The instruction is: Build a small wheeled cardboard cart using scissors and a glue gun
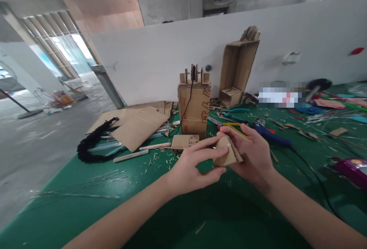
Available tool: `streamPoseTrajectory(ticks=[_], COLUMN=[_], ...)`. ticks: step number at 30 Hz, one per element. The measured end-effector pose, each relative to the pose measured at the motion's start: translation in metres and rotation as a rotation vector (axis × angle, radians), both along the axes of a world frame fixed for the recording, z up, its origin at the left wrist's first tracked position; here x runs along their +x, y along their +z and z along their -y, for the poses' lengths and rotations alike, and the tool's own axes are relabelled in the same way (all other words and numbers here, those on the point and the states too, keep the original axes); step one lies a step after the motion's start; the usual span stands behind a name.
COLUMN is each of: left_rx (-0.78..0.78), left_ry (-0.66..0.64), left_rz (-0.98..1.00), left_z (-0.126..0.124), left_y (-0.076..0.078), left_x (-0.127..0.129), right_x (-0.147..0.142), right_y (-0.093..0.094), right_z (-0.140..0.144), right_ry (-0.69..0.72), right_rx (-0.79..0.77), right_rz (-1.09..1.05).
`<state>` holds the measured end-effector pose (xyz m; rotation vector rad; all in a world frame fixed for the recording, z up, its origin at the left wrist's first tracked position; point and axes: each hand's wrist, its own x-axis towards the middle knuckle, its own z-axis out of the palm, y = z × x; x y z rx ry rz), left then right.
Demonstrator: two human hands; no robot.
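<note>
A small piece of cardboard, matte brown and roughly wedge-shaped with raw cut edges, is held above the green table near its front middle. The right hand cups it from behind and the right, fingers curled over its top edge and thumb against its side. The left hand pinches its left edge, forefinger stretched along the top and thumb pressed underneath. Both hands are closed on the piece.

Just behind the hands a flat cardboard scrap with printed marks lies on the table. Behind that stands a square cardboard box, upright, with small notched tabs on top and a thin black wire hanging down its front. To its right a taller open-fronted cardboard frame leans against the white partition, a small box shape at its foot.

Left of the box lie folded cardboard sheets, pale wooden sticks and a coil of black braided cord. To the right are pliers with yellow handles, teal-handled pliers and a blue tool with a black cable. A glossy purple object sits at the right edge. Fine slivers and chips litter the smooth green surface.
</note>
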<state>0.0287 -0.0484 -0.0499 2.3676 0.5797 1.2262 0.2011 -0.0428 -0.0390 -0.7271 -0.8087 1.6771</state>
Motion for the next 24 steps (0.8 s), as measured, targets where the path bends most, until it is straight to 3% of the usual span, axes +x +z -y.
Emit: streamPoseTrajectory(ticks=[4, 8, 20, 24], left_rx=[0.031, 0.063, 0.067, 0.089], left_ry=[-0.008, -0.001, 0.0, 0.005], left_rz=[-0.034, -0.047, -0.042, -0.042], left_z=[0.0, 0.001, 0.001, 0.002], left_y=[0.0, -0.003, -0.013, -0.016], left_x=[-0.001, -0.001, -0.002, -0.002], right_x=[0.0, -0.001, -0.008, -0.009], right_y=[-0.003, -0.004, -0.013, -0.014], right_z=[-0.001, 0.001, 0.004, 0.004], right_ry=[0.071, 0.104, 0.07, 0.081], right_rx=[-0.126, -0.129, 0.148, 0.171], right_rz=[-0.174, -0.191, 0.098, 0.146])
